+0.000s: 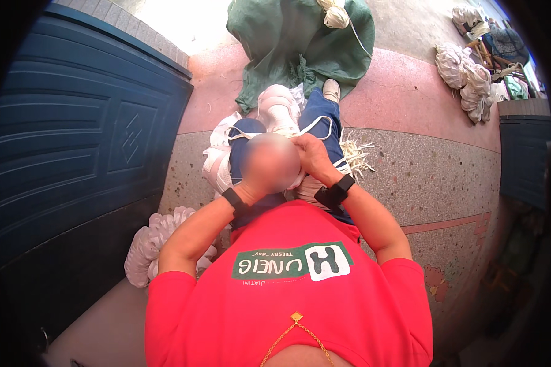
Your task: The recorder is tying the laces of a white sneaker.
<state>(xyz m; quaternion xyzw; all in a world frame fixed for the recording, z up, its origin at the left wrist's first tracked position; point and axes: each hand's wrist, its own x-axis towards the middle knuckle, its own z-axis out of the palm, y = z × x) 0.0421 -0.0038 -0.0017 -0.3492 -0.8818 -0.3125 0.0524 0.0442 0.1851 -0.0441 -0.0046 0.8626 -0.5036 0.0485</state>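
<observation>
My left hand is over my lap, largely hidden by a round blur, so its fingers cannot be made out. Close beside it, my right hand has its fingers pinched together on a flat white lace that loops out above my knee. Between my knees, just beyond the hands, stands a white and pale pink piece that looks like a shoe upper. More white pieces of a similar look lie against my left thigh, partly covered by my arm.
A bundle of cut white laces lies by my right leg. Ahead is a green cloth sack with a lace hank on top. White stacked pieces sit beside the blue door. White bundles lie far right.
</observation>
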